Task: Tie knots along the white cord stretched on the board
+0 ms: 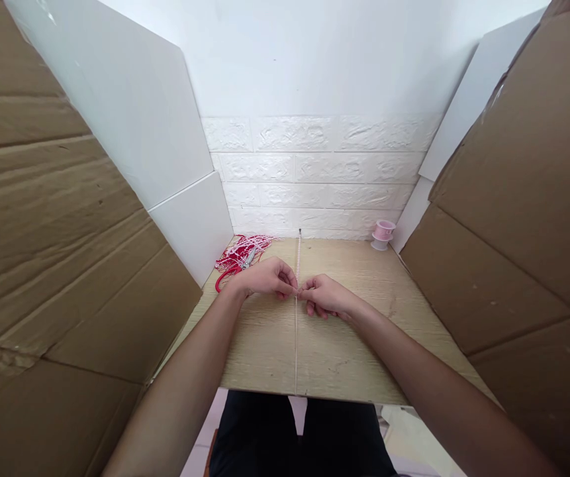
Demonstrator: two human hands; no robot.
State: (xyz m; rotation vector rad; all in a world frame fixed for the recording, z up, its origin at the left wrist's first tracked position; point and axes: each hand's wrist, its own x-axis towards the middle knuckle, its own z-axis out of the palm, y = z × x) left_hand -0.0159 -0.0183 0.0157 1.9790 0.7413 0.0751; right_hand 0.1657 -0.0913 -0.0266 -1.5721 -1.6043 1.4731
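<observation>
A thin taut cord [296, 344] runs straight from the near edge of the light wooden table [344, 358] to a pin at the far edge; its far half carries a pale pink and white braid [298, 255]. My left hand [267, 276] and my right hand [325, 295] meet at the cord near the table's middle. Both hands have their fingertips pinched together on the cord where the braid ends.
A heap of red and white cords with a red-handled pair of scissors [241, 255] lies at the far left. A pink thread spool [382, 234] stands at the far right. Brown cardboard walls [56, 265] and white panels [185, 218] close in both sides.
</observation>
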